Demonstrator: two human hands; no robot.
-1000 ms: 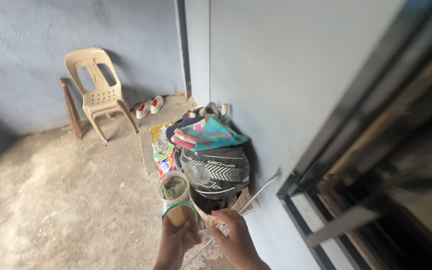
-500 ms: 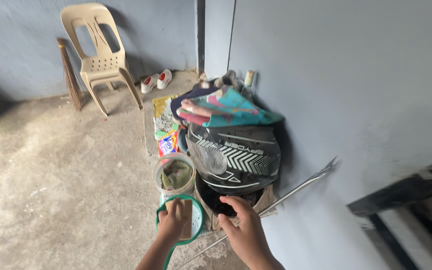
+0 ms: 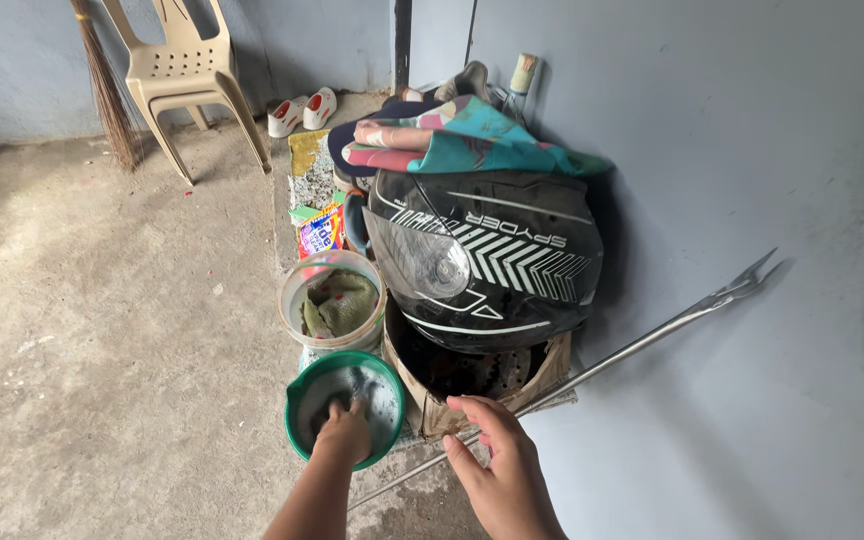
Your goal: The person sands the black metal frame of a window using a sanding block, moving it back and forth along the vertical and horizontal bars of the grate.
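Note:
My left hand [image 3: 344, 432] reaches down into a round green bowl [image 3: 293, 405] on the concrete floor. Its fingers are curled inside, and what they hold is hidden. My right hand [image 3: 497, 468] hovers with fingers apart, holding nothing, beside a worn cardboard box [image 3: 550, 372] and above a long metal rod [image 3: 652, 336] leaning on the wall. Just behind the bowl stands a clear plastic tub [image 3: 290, 292] with a green cloth in it. A black helmet [image 3: 497, 255] with white stripes rests on top of the box.
Folded colourful cloths [image 3: 462, 140] lie on the helmet, against the blue-grey wall. Bright packets [image 3: 320, 230] lie on the floor behind the tub. Farther back stand a beige plastic chair [image 3: 182, 70], a straw broom [image 3: 102, 85] and white-and-red shoes [image 3: 302, 108].
The view has tilted down and come closer to the pile. My left hand, which held a flat brown piece over the bowl, has gone down into it; the piece is out of sight.

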